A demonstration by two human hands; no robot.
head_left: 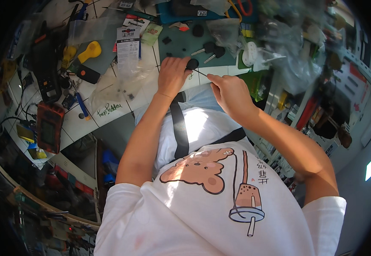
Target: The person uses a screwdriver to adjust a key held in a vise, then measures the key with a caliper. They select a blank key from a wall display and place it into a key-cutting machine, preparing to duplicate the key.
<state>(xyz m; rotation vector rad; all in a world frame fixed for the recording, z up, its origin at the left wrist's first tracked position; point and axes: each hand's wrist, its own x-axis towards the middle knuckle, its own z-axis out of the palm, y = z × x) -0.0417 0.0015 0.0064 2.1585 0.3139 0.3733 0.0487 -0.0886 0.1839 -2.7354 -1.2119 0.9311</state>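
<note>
My left hand (172,77) is closed at the table's front edge, gripping a small black rounded piece (192,64) that resembles a key head. To its right, my right hand (233,94) is closed around a thin metal tool (201,73) whose shaft points at the black piece. Whether the tip touches it I cannot tell, and the tool's handle is hidden in my fingers. Just beyond, on the dark green mat (175,47), lie two black-headed keys, one key (209,48) beside another key (218,53). A black oval piece (198,30) and a small dark square part (166,40) are farther back.
A yellow-handled tool (89,51), a black key fob (88,74) and a blue-handled tool (81,106) lie left. Blister packaging (128,47) stands behind them. A red-cased device (50,128) sits at far left. Clear plastic bags (292,64) crowd the right, near a white oval object (250,54).
</note>
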